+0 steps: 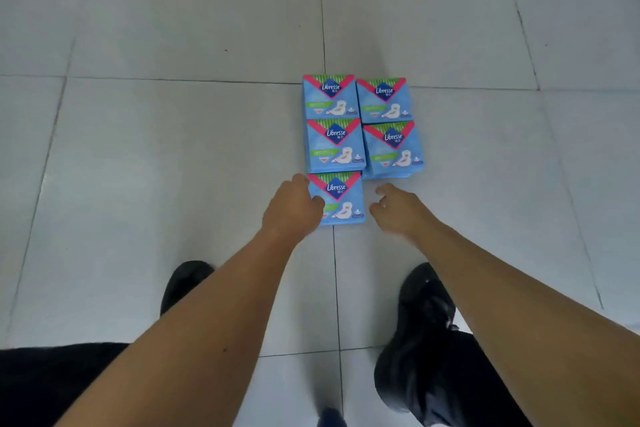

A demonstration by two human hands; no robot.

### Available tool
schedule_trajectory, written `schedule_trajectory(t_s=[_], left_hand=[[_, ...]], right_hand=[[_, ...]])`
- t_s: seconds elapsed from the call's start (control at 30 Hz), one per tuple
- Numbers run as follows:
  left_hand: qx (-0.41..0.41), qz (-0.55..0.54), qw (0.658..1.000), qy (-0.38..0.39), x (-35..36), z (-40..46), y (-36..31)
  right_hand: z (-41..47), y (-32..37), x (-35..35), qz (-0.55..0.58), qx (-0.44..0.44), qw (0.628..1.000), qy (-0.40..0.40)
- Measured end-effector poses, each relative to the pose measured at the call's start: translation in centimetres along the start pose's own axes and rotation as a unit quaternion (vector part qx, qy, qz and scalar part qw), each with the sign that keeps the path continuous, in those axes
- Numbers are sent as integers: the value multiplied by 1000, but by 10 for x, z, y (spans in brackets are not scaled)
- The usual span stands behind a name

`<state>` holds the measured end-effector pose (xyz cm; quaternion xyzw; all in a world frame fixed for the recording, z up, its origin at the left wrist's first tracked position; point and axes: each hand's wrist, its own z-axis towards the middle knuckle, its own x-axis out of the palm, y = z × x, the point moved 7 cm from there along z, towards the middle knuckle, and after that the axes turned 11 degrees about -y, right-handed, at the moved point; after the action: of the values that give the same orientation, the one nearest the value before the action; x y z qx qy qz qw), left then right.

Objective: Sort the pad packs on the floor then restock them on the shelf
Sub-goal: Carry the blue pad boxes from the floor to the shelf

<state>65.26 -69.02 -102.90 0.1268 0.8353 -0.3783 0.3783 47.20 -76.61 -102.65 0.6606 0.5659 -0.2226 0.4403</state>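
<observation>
Pad packs are laid flat on the tiled floor, face up, in two short columns ahead of the person. Closest in, dark shoes are planted on the tiles under both forearms. Further out, the left hand is curled over the left edge of the nearest pack, its fingers on the pack's face; a grip is suggested, though the fingertips are partly hidden. The right hand is held just beside that pack's right edge, fingers loosely bent, nothing held and no contact seen.

Just beyond the left hand the middle left pack is butted against the nearest one, and beyond it the far left pack closes the column. Beyond the right hand a pack is seen resting on at least one more beneath it, edges a little offset, with the far right pack behind. No shelf is in view.

Sorting looks close to finished, with restocking not yet begun. Trouble could be expected here: the soft wrapping may slide under a one-sided grip, so the nearest pack could be skewed or pushed into its neighbour, upsetting the row. The stacked pair may be toppled if brushed by the right hand.
</observation>
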Motion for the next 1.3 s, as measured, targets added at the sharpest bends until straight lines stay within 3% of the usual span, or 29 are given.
schedule_trajectory(t_s=[0.2,0.33,0.5,0.63,0.77,0.97,1.3], left_hand=[[-73,-18,997,18,54,32,36],[-100,-94,989,59,85,36,52],[-154,-163,973,61,91,31,58],[-144,-141,975,91,75,18,55],[-108,-150,981,66,18,10,38],[-1,-165,986,2,-112,-31,-8],[89,-250,944,-195,-330,-159,-9]], right_hand=[[46,-16,61,50,59,997,-11],[52,-23,88,129,90,987,-35],[47,-29,92,191,151,969,-45],[31,-26,77,228,162,959,-48],[7,5,38,265,117,956,-48],[-51,91,-54,312,-21,944,-107],[-199,251,-154,315,-246,903,-157]])
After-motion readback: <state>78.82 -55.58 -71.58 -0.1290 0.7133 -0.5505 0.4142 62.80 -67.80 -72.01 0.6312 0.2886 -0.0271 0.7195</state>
